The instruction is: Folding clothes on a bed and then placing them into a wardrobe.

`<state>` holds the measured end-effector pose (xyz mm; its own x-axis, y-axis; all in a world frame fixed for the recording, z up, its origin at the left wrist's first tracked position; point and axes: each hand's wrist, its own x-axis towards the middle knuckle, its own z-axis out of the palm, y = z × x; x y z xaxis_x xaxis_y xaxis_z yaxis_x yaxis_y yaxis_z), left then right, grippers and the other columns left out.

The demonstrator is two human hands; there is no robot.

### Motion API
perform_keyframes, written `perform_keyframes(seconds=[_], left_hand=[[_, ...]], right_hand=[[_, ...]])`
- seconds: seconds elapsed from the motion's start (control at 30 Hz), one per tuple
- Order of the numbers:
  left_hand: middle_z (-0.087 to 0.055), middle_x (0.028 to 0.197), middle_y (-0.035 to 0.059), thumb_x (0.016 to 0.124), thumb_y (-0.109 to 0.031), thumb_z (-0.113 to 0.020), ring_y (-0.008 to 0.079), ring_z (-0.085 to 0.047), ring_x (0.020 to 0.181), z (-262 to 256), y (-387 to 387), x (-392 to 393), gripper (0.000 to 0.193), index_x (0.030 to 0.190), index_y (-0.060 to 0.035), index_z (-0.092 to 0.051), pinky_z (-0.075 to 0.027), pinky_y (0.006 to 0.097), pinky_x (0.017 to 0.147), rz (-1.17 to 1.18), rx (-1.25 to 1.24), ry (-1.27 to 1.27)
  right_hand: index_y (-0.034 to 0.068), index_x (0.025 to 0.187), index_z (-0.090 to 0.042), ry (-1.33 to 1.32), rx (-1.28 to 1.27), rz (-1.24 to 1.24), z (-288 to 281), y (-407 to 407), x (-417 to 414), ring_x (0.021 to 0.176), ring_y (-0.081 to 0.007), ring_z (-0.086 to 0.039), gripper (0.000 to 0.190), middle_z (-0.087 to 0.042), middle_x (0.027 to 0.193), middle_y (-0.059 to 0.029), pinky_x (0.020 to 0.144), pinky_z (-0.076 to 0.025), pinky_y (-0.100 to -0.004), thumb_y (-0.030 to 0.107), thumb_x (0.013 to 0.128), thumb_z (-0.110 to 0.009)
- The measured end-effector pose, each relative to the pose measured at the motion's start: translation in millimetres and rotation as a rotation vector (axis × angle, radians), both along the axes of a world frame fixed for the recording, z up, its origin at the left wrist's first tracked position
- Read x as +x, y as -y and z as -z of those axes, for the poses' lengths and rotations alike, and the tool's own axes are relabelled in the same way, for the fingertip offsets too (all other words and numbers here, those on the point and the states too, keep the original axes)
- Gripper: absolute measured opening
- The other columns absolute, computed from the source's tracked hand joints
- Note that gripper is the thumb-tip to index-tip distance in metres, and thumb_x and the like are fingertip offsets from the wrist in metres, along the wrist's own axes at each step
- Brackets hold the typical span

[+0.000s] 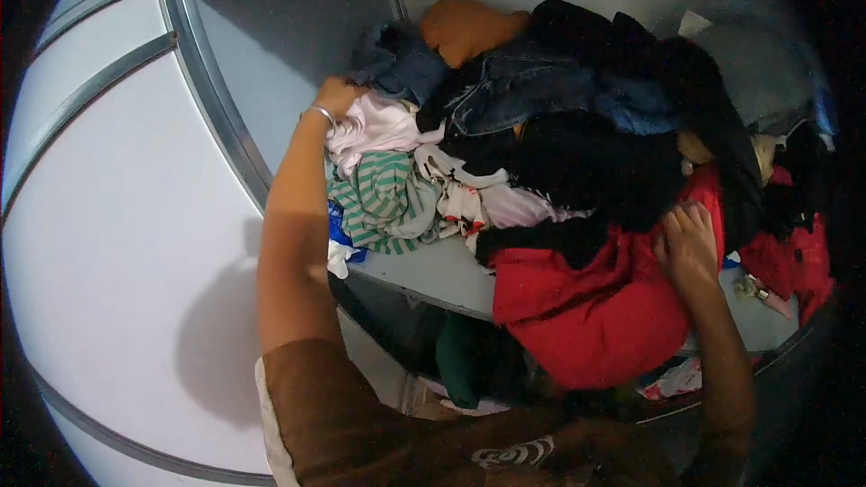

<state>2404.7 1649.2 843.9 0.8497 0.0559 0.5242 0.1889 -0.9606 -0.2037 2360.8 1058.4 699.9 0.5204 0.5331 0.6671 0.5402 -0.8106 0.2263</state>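
A heap of clothes covers a grey shelf point(433, 281) inside a cabinet. My left hand point(338, 98), with a metal bangle at the wrist, grips the upper left edge of a pale pink cloth point(379, 123), beside a dark blue garment point(406, 67). Below it lies a green-and-grey striped garment point(385, 199). My right hand point(689, 237) has its fingers curled on a red garment point(602, 318), which hangs over the shelf's front edge. Black clothing point(595, 155) and dark denim point(528, 91) lie between my hands. The fingertips of both hands are partly hidden.
An orange-brown cloth point(470, 27) sits at the back of the heap. White panels with metal frames point(216, 95) stand at the left. Another red item point(805, 264) lies at the far right. Beneath the shelf is a lower compartment with a dark green cloth point(457, 358).
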Motion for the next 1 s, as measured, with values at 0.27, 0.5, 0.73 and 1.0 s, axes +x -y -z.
perform_keyframes(seconds=[0.27,0.5,0.73,1.0], left_hand=[[-0.057,0.111,0.0128,0.078,-0.010,-0.049,0.0336,-0.058,0.092,48,102,-47,0.035,0.112,-0.0094,-0.058,-0.049,0.0414,0.077,-0.075,0.038,0.162],[-0.058,0.110,0.0096,0.074,-0.009,-0.054,0.0300,-0.059,0.093,61,116,-57,0.038,0.112,-0.0115,-0.057,-0.049,0.0407,0.077,0.017,0.242,0.274],[-0.060,0.108,0.0139,0.074,-0.026,-0.061,0.0280,-0.056,0.102,18,152,-104,0.036,0.106,-0.0096,-0.061,-0.045,0.0377,0.085,-0.066,-0.140,0.008],[-0.040,0.129,0.0187,0.062,-0.023,-0.075,0.0349,-0.039,0.118,117,189,-130,0.076,0.129,-0.0166,-0.041,-0.039,0.0443,0.092,0.172,0.173,0.025]], right_hand=[[0.001,0.087,-0.052,0.003,0.003,0.009,3,1,-3,0.099,-0.0321,-0.048,0.029,-0.054,0.094,-0.0146,0.094,-0.035,-0.0443,0.008,0.060,-0.063],[0.002,0.088,-0.053,-0.012,-0.053,0.068,0,1,-3,0.099,-0.0315,-0.048,0.028,-0.054,0.095,-0.0147,0.095,-0.034,-0.0422,0.009,0.061,-0.062],[0.002,0.092,-0.054,-0.036,-0.089,0.087,2,1,1,0.098,-0.0316,-0.049,0.024,-0.054,0.095,-0.0140,0.096,-0.034,-0.0428,0.014,0.071,-0.059],[0.001,0.094,-0.053,-0.063,-0.084,0.130,3,4,0,0.102,-0.0326,-0.049,0.026,-0.054,0.100,-0.0148,0.098,-0.033,-0.0440,0.011,0.071,-0.058]])
